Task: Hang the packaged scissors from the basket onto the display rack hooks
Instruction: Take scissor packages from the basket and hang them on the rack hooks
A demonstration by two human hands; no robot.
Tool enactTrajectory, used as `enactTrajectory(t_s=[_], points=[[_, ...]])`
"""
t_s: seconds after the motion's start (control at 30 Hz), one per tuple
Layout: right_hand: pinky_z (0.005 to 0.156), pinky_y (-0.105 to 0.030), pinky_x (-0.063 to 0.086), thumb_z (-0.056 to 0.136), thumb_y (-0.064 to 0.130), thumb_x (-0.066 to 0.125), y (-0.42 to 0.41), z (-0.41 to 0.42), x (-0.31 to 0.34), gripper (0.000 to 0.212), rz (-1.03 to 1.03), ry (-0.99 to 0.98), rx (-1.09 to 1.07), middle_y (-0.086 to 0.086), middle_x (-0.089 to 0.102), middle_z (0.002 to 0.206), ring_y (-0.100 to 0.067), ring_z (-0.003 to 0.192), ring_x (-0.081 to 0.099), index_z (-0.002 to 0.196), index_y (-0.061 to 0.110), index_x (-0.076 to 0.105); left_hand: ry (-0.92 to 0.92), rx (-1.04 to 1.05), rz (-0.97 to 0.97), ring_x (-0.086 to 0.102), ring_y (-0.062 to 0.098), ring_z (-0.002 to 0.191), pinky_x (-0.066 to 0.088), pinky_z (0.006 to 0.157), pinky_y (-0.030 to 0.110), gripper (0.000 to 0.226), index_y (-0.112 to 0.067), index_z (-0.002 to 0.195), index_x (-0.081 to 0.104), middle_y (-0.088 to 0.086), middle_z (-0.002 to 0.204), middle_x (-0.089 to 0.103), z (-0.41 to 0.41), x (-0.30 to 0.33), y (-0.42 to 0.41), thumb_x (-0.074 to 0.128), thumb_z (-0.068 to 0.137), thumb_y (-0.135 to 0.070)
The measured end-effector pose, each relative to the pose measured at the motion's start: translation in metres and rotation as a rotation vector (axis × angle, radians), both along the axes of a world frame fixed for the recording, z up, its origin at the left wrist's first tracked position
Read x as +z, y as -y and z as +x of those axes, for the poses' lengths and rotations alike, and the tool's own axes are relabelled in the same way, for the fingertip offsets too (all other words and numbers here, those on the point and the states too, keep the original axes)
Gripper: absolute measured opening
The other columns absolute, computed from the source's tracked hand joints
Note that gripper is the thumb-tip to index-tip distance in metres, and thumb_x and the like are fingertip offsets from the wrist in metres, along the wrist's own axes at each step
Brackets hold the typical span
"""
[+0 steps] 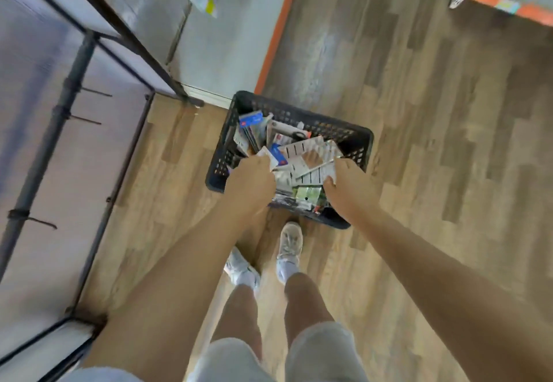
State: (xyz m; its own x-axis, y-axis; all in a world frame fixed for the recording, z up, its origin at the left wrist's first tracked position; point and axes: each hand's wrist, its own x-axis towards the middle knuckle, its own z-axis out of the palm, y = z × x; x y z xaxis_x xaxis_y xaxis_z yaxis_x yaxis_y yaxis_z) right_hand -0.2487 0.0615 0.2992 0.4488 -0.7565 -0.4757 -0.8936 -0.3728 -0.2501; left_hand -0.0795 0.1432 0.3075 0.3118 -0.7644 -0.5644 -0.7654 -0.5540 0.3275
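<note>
Down on the wooden floor (419, 142), just ahead of your shoes, the black basket (344, 137) holds a loose jumble of packaged scissors (302, 154), their carded packs lying flat and overlapping at odd angles. Your left hand (251, 182) reaches in at the near left side and its fingers appear to pinch the edge of a white-and-blue pack (273, 157). Your right hand (348, 185) curls over the right end of a pale pack (317, 173) with dark printed lines, thumb underneath, so it seems to be grasping that one; motion blur keeps the finger positions from being certain.

Expect these packs to be light and fairly stiff, card backing with a slick plastic blister, so they will likely slide over one another and snag at the corners when you lift. The weight probably sits low, at the blades and handles. Take each by the top of the card, near the hanging hole, and let the rest dangle so the hole stays free for threading.

To your left stands the display rack (57, 118), with several thin hooks (97, 92) jutting from its dark post, all bare in this view.
</note>
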Motion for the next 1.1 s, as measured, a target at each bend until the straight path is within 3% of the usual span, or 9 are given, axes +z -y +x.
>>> enactTrajectory(t_s=[0.13,0.3,0.47,0.57,0.73,0.8,0.9,1.0,1.1], points=[[0.075,-0.033,0.041,0.095,0.015,0.042,0.009,-0.025,-0.074,0.027,0.151,0.018,-0.181,-0.012,0.052,0.115,-0.029,0.102,0.053,0.118,0.005,0.051,-0.018,-0.085,0.1,0.051,0.033,0.104,0.04,0.077,0.04,0.018,-0.001,0.089,0.051,0.015,0.114,0.055,-0.019,-0.067,0.017,0.038,0.096,-0.012],[0.068,-0.032,0.037,0.095,0.017,0.041,0.02,-0.053,-0.167,0.022,0.224,-0.005,-0.354,-0.012,0.057,0.11,-0.024,0.09,0.052,0.111,0.008,0.054,-0.035,-0.089,0.138,0.05,0.034,0.106,0.039,0.075,0.039,0.022,-0.002,0.112,0.048,0.017,0.115,0.053,-0.031,-0.154,0.044,0.041,0.096,-0.016],[0.088,-0.032,0.041,0.097,0.019,0.045,0.021,-0.071,-0.26,0.034,0.42,-0.001,-0.418,-0.012,0.06,0.12,-0.026,0.11,0.055,0.128,0.005,0.051,-0.09,-0.209,0.245,0.053,0.034,0.103,0.039,0.075,0.038,0.028,-0.003,0.114,0.048,0.018,0.112,0.056,-0.033,-0.267,0.081,0.045,0.097,-0.025],[0.079,-0.036,0.044,0.092,0.017,0.05,0.022,-0.072,-0.324,0.032,0.509,0.108,-0.823,-0.024,0.061,0.092,-0.037,0.089,0.057,0.101,-0.013,0.057,-0.134,-0.223,0.275,0.052,0.034,0.111,0.042,0.088,0.039,0.036,-0.002,0.119,0.049,0.018,0.118,0.055,-0.036,-0.33,0.104,0.052,0.095,-0.029],[0.09,-0.044,0.049,0.09,0.024,0.061,0.027,-0.056,-0.412,0.042,0.671,0.344,-1.406,-0.025,0.064,0.095,-0.037,0.09,0.062,0.101,-0.016,0.056,-0.134,-0.232,0.165,0.051,0.033,0.113,0.044,0.093,0.041,0.05,-0.004,0.126,0.048,0.017,0.122,0.053,-0.049,-0.415,0.13,0.061,0.089,-0.034],[0.095,-0.056,0.046,0.088,0.03,0.064,0.03,-0.048,-0.442,0.039,0.631,0.356,-1.447,-0.029,0.063,0.111,-0.044,0.105,0.06,0.093,-0.009,0.06,-0.105,-0.266,0.143,0.051,0.032,0.114,0.044,0.093,0.04,0.053,-0.006,0.126,0.048,0.016,0.123,0.053,-0.052,-0.441,0.14,0.06,0.088,-0.041],[0.095,-0.043,0.049,0.084,0.035,0.068,0.035,-0.037,-0.466,0.027,0.453,0.383,-1.431,-0.003,0.067,0.111,-0.025,0.103,0.063,0.103,0.017,0.065,0.034,-0.344,0.134,0.045,0.03,0.121,0.039,0.095,0.038,0.066,-0.004,0.129,0.045,0.017,0.13,0.048,-0.055,-0.466,0.153,0.055,0.087,-0.054],[0.094,-0.033,0.048,0.083,0.029,0.07,0.044,-0.032,-0.476,0.042,0.34,0.501,-1.443,0.006,0.064,0.109,-0.015,0.102,0.06,0.119,0.016,0.054,0.097,-0.372,0.117,0.041,0.031,0.123,0.038,0.096,0.039,0.079,-0.005,0.13,0.042,0.017,0.133,0.044,-0.059,-0.48,0.161,0.059,0.078,-0.063],[0.096,-0.038,0.049,0.085,0.021,0.069,0.054,-0.029,-0.483,0.038,0.341,0.563,-1.51,0.001,0.065,0.111,-0.016,0.103,0.062,0.119,0.013,0.053,0.044,-0.354,0.137,0.039,0.034,0.124,0.038,0.096,0.04,0.088,-0.008,0.132,0.037,0.017,0.134,0.04,-0.063,-0.486,0.167,0.068,0.07,-0.062]])
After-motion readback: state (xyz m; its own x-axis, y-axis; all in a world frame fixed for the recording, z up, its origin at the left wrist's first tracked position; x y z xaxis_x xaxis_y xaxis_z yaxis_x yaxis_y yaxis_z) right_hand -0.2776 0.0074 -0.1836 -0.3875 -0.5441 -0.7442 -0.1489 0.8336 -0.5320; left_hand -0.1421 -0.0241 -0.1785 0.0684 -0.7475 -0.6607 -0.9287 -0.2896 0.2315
